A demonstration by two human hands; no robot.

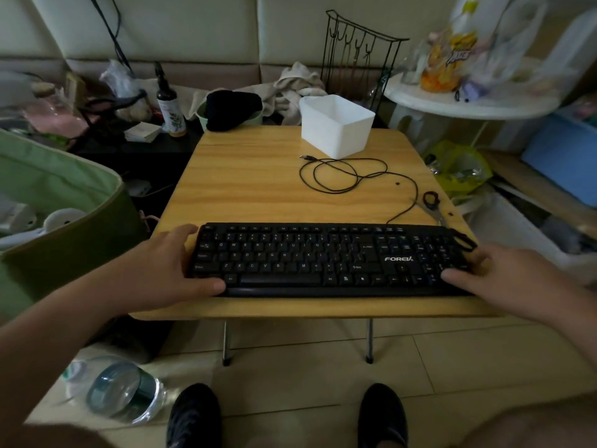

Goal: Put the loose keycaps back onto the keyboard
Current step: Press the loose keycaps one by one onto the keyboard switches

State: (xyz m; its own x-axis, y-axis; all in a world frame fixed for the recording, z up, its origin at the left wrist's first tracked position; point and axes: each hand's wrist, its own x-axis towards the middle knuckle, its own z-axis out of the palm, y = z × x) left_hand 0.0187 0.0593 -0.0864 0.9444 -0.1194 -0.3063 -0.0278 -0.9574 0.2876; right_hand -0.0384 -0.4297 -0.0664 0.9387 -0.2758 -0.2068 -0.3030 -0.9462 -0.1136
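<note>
We sit at a small wooden table (pixel 258 176), looking down at a black keyboard (pixel 329 258) lying along its near edge. Our left hand (pixel 168 266) clasps the keyboard's left end, our right hand (pixel 504 276) its right end, thumbs pressing the front rim. No loose keycaps show on the tabletop; perhaps they sit in the white container (pixel 336 129) behind, whose inside is hidden. Squaring the keyboard flat and steady first would make pressing caps straight down easier.
</note>
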